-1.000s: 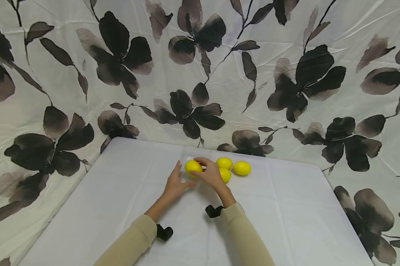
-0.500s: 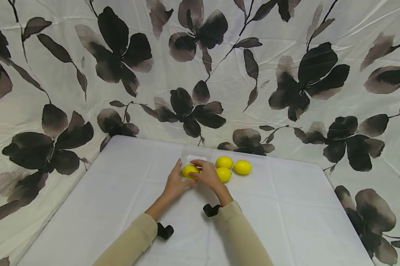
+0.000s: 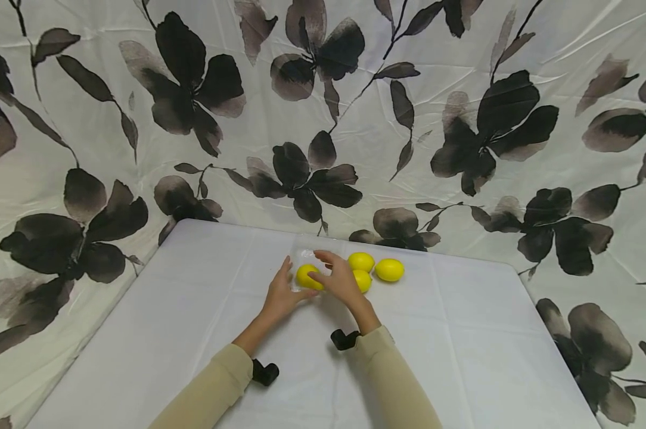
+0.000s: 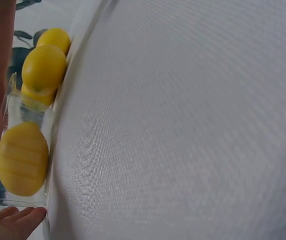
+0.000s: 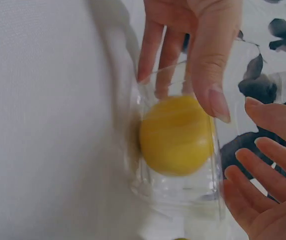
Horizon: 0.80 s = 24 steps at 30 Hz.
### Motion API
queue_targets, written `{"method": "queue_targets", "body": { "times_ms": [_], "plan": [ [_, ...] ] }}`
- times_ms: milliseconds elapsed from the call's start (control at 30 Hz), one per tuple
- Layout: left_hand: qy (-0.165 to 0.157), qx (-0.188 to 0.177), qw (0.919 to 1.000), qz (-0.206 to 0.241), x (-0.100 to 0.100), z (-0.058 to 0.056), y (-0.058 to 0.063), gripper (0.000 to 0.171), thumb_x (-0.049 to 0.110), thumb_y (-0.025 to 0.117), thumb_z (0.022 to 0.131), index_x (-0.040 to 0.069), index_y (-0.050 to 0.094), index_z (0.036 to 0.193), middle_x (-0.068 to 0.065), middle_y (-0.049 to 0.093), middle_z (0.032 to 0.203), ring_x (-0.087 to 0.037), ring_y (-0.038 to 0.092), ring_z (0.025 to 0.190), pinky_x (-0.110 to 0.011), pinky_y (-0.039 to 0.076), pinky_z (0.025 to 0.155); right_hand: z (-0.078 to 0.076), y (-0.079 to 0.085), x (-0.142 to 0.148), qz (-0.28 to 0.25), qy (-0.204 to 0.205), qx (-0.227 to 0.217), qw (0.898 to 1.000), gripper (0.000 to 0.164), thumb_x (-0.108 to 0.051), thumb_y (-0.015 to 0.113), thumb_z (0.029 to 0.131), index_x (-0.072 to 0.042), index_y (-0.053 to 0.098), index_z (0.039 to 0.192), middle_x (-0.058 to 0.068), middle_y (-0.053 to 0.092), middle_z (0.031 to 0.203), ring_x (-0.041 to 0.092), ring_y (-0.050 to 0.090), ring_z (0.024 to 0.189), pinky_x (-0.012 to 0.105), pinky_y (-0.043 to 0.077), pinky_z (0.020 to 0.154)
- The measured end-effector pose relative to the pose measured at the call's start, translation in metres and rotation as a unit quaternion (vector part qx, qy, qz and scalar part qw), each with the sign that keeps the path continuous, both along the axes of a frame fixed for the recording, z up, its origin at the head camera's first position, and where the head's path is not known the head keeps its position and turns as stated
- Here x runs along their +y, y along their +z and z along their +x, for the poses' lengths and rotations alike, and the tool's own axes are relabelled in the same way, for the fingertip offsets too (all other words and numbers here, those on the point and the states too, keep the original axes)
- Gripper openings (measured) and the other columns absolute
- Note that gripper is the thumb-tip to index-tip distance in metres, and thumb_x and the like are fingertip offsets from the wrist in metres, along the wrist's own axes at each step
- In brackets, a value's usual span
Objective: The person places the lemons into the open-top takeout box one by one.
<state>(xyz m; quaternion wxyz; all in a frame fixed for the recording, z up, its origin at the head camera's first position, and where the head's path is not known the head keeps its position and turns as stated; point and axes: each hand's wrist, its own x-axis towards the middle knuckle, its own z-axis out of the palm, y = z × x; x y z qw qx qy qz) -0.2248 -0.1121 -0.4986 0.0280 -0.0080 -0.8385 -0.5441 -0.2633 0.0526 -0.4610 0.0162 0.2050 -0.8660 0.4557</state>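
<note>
A yellow lemon [image 3: 308, 276] lies inside a clear plastic container [image 3: 304, 257]. My left hand [image 3: 280, 294] holds the container at its left end, fingers along the end wall and thumb by the near rim. In the right wrist view, that thumb overlaps the edge of the lemon [image 5: 175, 137]. My right hand [image 3: 340, 280] hovers at the container's right side, fingers spread and slightly bent, with nothing in its grasp. Several more lemons lie outside, just right of that hand: a back one [image 3: 361, 262], a front one [image 3: 363, 280], partly hidden by the hand, and a right one [image 3: 390, 270].
A white cloth covers the table [image 3: 419, 339], whose far edge runs close behind the container. Behind it hangs a floral-printed cloth [image 3: 387, 137]. Each wrist carries a black camera mount [image 3: 266, 373].
My right hand lowered a lemon into the container and let go of it; its fingers have since spread and lifted away. My left hand stays nearly in place.
</note>
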Motion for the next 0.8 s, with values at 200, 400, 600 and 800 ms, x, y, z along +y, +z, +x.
{"method": "queue_targets", "body": {
  "times_ms": [200,400,600,800],
  "plan": [
    [0.002,-0.006,1.0000,0.000,0.002,-0.001,0.000,0.116,0.027,0.088,0.074,0.001,0.013,0.157,-0.023,0.029,0.159,-0.044,0.039,0.140,-0.054,0.037,0.113,0.001,0.005,0.011,-0.021,-0.015,0.002,1.000,0.053,-0.017,0.076,0.088,-0.003,0.057,0.135,0.013,0.060,0.137,0.031,0.058,0.126,0.041,0.050,0.103],
    [0.008,-0.003,1.0000,-0.001,0.003,0.000,0.002,0.114,0.025,0.088,0.074,0.000,0.014,0.157,-0.025,0.031,0.157,-0.045,0.040,0.138,-0.054,0.037,0.113,0.002,0.008,0.024,-0.024,-0.030,0.018,0.999,0.051,-0.018,0.076,0.088,-0.001,0.059,0.133,0.013,0.062,0.134,0.031,0.059,0.124,0.041,0.051,0.103],
    [0.005,-0.002,1.0000,-0.004,0.003,-0.001,0.001,0.114,0.023,0.088,0.074,-0.001,0.014,0.156,-0.026,0.031,0.157,-0.046,0.040,0.138,-0.054,0.037,0.113,0.002,0.006,0.038,-0.040,-0.054,0.011,0.998,0.048,-0.017,0.076,0.088,-0.002,0.061,0.131,0.014,0.063,0.132,0.032,0.060,0.123,0.041,0.051,0.103],
    [0.002,-0.006,1.0000,-0.008,0.003,0.000,0.002,0.114,0.023,0.087,0.075,-0.001,0.012,0.157,-0.026,0.029,0.158,-0.046,0.039,0.139,-0.054,0.038,0.112,0.002,-0.001,0.051,-0.081,-0.069,-0.006,0.994,0.047,-0.014,0.076,0.087,0.001,0.061,0.129,0.017,0.063,0.131,0.035,0.059,0.123,0.042,0.050,0.104]
  ]
}}
